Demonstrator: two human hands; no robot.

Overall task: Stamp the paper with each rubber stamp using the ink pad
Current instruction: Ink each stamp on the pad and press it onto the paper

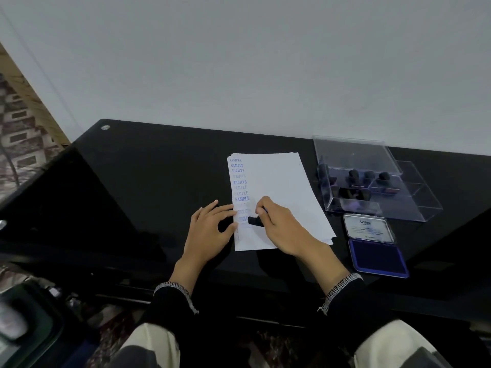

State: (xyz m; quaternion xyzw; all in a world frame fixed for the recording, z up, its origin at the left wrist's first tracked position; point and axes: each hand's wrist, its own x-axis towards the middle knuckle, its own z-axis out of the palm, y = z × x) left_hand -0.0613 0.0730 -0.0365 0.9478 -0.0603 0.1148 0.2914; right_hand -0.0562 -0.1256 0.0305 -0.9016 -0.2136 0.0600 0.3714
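Nearest me, the person's two sleeves w/ pale stitched cuffs reach fwd over the black glass desk; the left hand lies flat, fingers fairly straight, tips pressing the left edge of the paper to pin it; it grips nothing. The right hand has fingers and thumb curled round a small black rubber stamp, held low at the bottom of the printed column; whether its face touches the sheet or sits just above I can't tell; its long axis runs roughly left-right, in line w/ the rows of print.

The relation that counts, I'd say: the ink pad lies to the right of the right hand, well apart from the left, open, blue felt up; so the right hand is the nearer one for re-inking; the clear plastic box w/ the other stamps sits just beyond the pad, also on the right side.

Writing: down the paper's left margin runs a column of blue "SAMPLE" prints, some dark, some faint, at least one upside down; the lowest marks by the stamp are too blurred to read. The pad's lid label reads "Artline"; smaller text illegible. Behind all, a plain pale wall.
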